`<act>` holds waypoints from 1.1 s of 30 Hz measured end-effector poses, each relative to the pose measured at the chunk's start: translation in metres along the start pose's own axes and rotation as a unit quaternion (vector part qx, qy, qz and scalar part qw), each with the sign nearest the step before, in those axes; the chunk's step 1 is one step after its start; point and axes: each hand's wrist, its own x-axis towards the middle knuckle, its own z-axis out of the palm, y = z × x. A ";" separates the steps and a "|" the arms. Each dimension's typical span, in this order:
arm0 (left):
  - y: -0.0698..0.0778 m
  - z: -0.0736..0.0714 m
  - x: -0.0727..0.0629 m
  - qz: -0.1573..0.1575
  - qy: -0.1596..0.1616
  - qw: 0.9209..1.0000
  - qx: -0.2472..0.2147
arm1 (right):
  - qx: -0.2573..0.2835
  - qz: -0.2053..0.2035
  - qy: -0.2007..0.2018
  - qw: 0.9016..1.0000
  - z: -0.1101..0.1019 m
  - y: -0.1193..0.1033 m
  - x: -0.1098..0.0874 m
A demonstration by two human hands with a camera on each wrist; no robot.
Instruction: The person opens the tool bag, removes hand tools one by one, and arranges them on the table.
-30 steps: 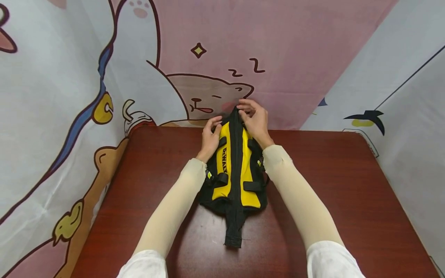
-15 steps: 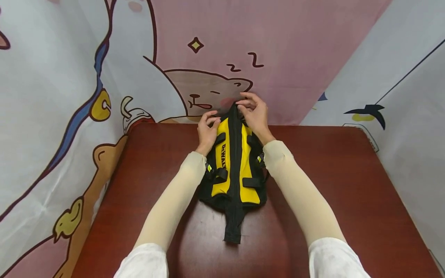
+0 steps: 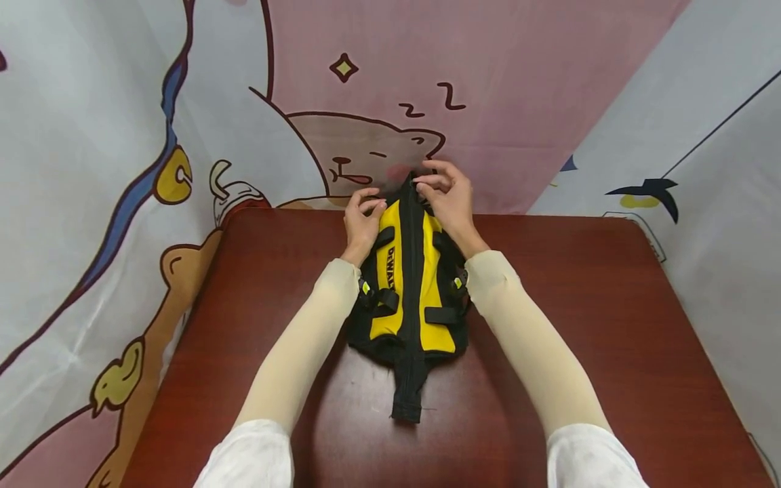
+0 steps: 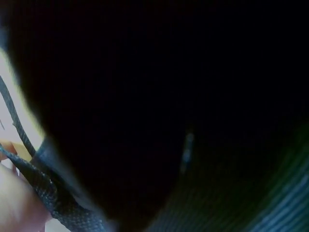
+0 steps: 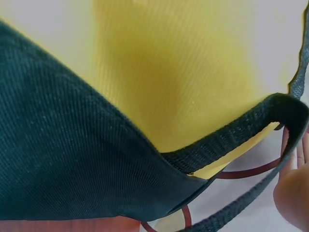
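Observation:
A black and yellow DeWalt tool bag (image 3: pixel 430 298) lies on the table, a black zipper (image 3: pixel 412 271) running down its middle. My left hand (image 3: pixel 361 224) holds the bag's far left edge, thumb near the yellow panel; its fingertips are partly hidden. At the far tip, my right hand (image 3: pixel 450 203) pinches the bag's end by the zipper with thumb and index finger; whether a pull tab is between them is too small to tell. Dark fabric (image 4: pixel 212 212) fills most of the left wrist view. A yellow panel (image 5: pixel 193 58) and black strap (image 5: pixel 231 130) show in the right wrist view.
The bag stands on a reddish-brown table (image 3: pixel 567 325), its far end close to a cartoon-printed cloth (image 3: pixel 488 88) behind the table. A black zipper end flap (image 3: pixel 407 400) extends toward me. Black strap loops (image 3: pixel 442 315) stick up from the yellow panels.
My left hand has shifted slightly left, away from the zipper. My right hand stays at the far tip. The whole scene sits slightly higher at the back as the head view tilts.

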 end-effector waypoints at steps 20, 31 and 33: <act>0.003 0.000 0.002 -0.015 0.002 1.000 -0.027 | -0.007 0.048 -0.085 0.995 -0.016 -0.037 -0.052; 0.001 -0.002 0.004 -0.022 0.009 0.999 -0.040 | 0.022 0.058 -0.112 0.992 -0.023 -0.051 -0.092; 0.001 -0.003 0.003 -0.024 0.005 0.999 -0.043 | 0.021 0.058 -0.119 0.991 -0.025 -0.054 -0.099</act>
